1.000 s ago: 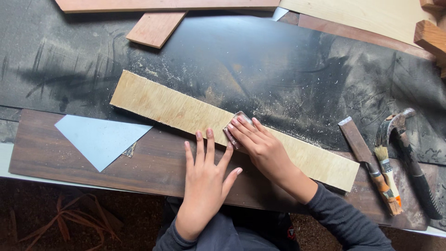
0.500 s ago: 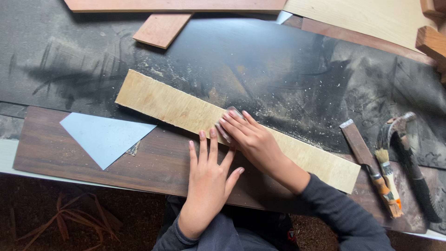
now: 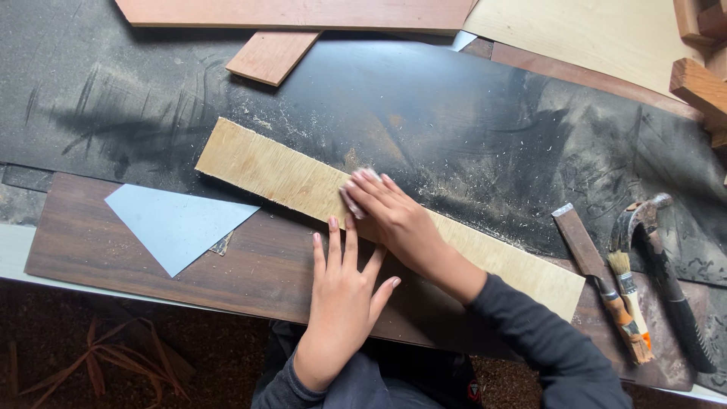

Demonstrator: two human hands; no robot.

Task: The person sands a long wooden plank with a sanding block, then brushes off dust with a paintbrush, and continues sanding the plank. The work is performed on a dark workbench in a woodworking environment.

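A long pale wooden strip [image 3: 265, 170] lies slantwise across a dark brown board [image 3: 113, 250] and a dusty black mat [image 3: 454, 113]. My right hand [image 3: 394, 220] presses flat on the middle of the strip. A small pale piece of sandpaper [image 3: 366, 173] peeks out under its fingertips. My left hand [image 3: 341, 303] lies flat on the brown board just below, fingers spread, with the fingertips at the strip's near edge.
A blue-grey triangular sheet [image 3: 174, 223] lies on the board at the left. At the right are a chisel [image 3: 587, 250], a small brush [image 3: 628, 295] and a hammer [image 3: 666, 265]. A reddish offcut [image 3: 273, 57], pale plywood [image 3: 598, 34] and wood blocks [image 3: 700, 83] sit at the back.
My right hand has slid left along the strip with the sandpaper under it. My left hand has stayed flat on the brown board.
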